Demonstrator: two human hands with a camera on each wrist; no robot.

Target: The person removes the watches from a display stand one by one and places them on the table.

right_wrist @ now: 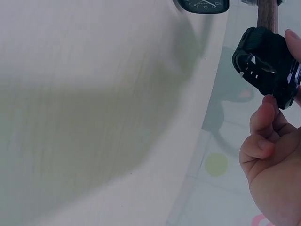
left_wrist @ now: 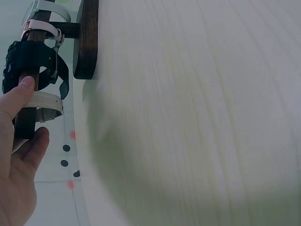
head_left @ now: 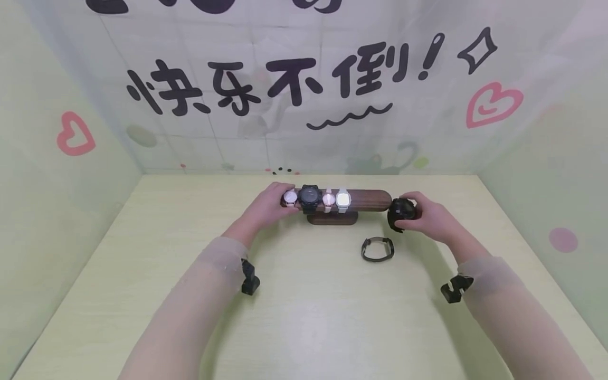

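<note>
A dark wooden watch stand (head_left: 370,201) with a rounded bar stands near the back of the table. My left hand (head_left: 269,207) grips the bar's left end, thumb in front and fingers behind in the left wrist view. Along the bar sit a white-strapped watch (head_left: 290,197), a chunky black watch (head_left: 310,195), a small pink watch (head_left: 329,199) and a square white watch (head_left: 343,199). At the bar's right end my right hand (head_left: 429,215) holds another black watch (head_left: 402,210) by its side. Its closed strap loop faces the bar end in the right wrist view.
A dark slim-banded watch (head_left: 377,249) lies on the table (head_left: 309,316) in front of the stand's right half. Printed cloth walls (head_left: 285,148) enclose the back and both sides. A black clip (head_left: 457,288) sits on the right sleeve.
</note>
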